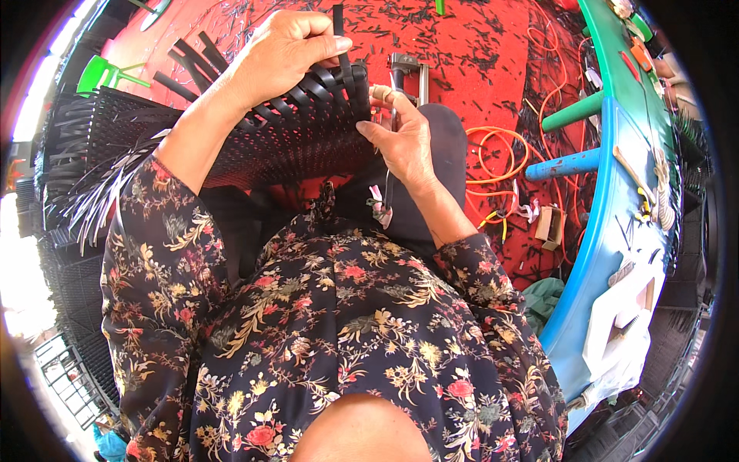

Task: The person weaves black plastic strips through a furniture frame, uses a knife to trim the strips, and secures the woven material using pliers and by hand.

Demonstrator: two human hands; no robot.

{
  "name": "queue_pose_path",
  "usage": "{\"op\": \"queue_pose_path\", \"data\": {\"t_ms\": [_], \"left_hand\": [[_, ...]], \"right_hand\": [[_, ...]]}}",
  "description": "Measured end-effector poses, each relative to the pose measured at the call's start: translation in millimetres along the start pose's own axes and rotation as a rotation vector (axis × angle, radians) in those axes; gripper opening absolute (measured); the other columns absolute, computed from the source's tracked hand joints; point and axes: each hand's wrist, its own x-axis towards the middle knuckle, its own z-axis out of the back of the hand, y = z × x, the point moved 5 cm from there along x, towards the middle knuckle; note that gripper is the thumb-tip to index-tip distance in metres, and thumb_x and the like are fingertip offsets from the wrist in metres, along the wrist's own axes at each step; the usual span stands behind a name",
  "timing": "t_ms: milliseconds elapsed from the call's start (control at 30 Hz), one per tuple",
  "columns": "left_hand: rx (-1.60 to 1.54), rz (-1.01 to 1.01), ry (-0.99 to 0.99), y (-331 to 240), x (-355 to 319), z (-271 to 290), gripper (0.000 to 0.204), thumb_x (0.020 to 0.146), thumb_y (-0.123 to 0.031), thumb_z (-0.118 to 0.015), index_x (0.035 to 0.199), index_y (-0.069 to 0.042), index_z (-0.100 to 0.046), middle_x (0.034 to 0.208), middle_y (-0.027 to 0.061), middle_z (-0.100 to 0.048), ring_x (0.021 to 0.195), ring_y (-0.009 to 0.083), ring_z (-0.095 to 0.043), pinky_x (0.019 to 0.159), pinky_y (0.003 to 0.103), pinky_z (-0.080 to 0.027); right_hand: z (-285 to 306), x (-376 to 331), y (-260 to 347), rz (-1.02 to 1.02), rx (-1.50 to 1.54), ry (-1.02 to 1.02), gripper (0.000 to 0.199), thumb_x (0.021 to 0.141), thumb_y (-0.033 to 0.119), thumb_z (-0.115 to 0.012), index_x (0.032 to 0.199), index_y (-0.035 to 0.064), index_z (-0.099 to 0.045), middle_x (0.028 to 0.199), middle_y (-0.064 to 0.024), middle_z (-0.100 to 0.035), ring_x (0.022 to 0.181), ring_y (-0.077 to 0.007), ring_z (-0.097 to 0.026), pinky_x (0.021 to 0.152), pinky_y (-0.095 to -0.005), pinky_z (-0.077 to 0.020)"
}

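Note:
A partly woven black basket (285, 142) of flat plastic strips lies across my lap, its rim with loops toward the far side. My left hand (281, 58) is closed above the rim, pinching an upright black strip (340, 37) between thumb and finger. At the basket's right-hand edge, my right hand (402, 138) is closed, its thumb against the edge and its fingers curled beside it. A grey metal tool (403, 63) with a long shaft passes by the right hand; whether the palm grips it I cannot tell. Pinkish cloth (379, 206) hangs below.
Black strip scraps litter the red floor (485, 77). An orange hose (493, 132) coils at the right, near a small open carton (549, 228) and yellow-handled pliers (504, 223). A blue and green table (589, 285) curves along the right. A green stool (98, 75) stands far left.

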Motion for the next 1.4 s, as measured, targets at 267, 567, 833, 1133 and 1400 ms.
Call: {"op": "queue_pose_path", "data": {"t_ms": [267, 567, 833, 1133, 1400], "left_hand": [[0.010, 0.000, -0.030, 19.8, 4.2, 5.8, 0.028, 0.087, -0.024, -0.059, 0.070, -0.003, -0.056, 0.065, -0.0009, -0.056, 0.064, 0.0052, -0.052, 0.063, 0.023, -0.043], [0.714, -0.243, -0.207, -55.6, -17.8, -6.3, 0.023, 0.082, -0.021, -0.062, 0.084, 0.001, -0.056, 0.077, 0.0165, -0.052, 0.075, 0.0360, -0.054, 0.066, 0.039, -0.043], [0.399, -0.141, -0.323, -35.5, -13.3, -9.1, 0.021, 0.084, -0.017, -0.058, 0.075, 0.000, -0.051, 0.062, 0.0165, -0.051, 0.061, 0.0328, -0.053, 0.055, 0.037, -0.043], [0.228, -0.035, -0.441, -13.1, -17.6, -0.2, 0.026, 0.086, -0.019, -0.057, 0.068, -0.001, -0.051, 0.055, 0.0102, -0.055, 0.052, 0.0204, -0.055, 0.050, 0.033, -0.042], [0.182, 0.028, -0.444, -5.4, -19.3, 4.3, 0.025, 0.087, -0.020, -0.057, 0.069, -0.003, -0.057, 0.053, 0.0021, -0.053, 0.048, 0.0067, -0.047, 0.047, 0.025, -0.038]], "right_hand": [[12.4, -3.9, -30.2, -0.138, -0.046, -0.073, 0.042, 0.070, 0.007, -0.070, 0.110, 0.0038, -0.059, 0.085, -0.0021, -0.061, 0.071, -0.0074, -0.050, 0.069, -0.0227, -0.0440], [23.0, -18.8, -42.0, -0.151, -0.199, -0.124, 0.040, 0.077, 0.005, -0.062, 0.116, 0.0042, -0.055, 0.082, -0.0016, -0.060, 0.061, -0.0037, -0.049, 0.050, -0.0182, -0.0392], [20.6, -12.5, -13.4, -0.157, 0.049, -0.040, 0.035, 0.080, 0.011, -0.061, 0.114, 0.0039, -0.056, 0.077, 0.0005, -0.056, 0.067, -0.0062, -0.050, 0.062, -0.0217, -0.0433], [-13.2, 23.3, 44.7, 0.166, -0.002, 0.161, 0.043, 0.073, 0.019, -0.074, 0.109, 0.0016, -0.058, 0.086, -0.0038, -0.059, 0.068, -0.0066, -0.055, 0.062, -0.0229, -0.0474], [-20.0, 18.8, 72.1, 0.311, -0.197, 0.106, 0.048, 0.063, 0.016, -0.081, 0.104, 0.0046, -0.059, 0.079, -0.0024, -0.055, 0.058, -0.0073, -0.050, 0.055, -0.0224, -0.0451]]}}
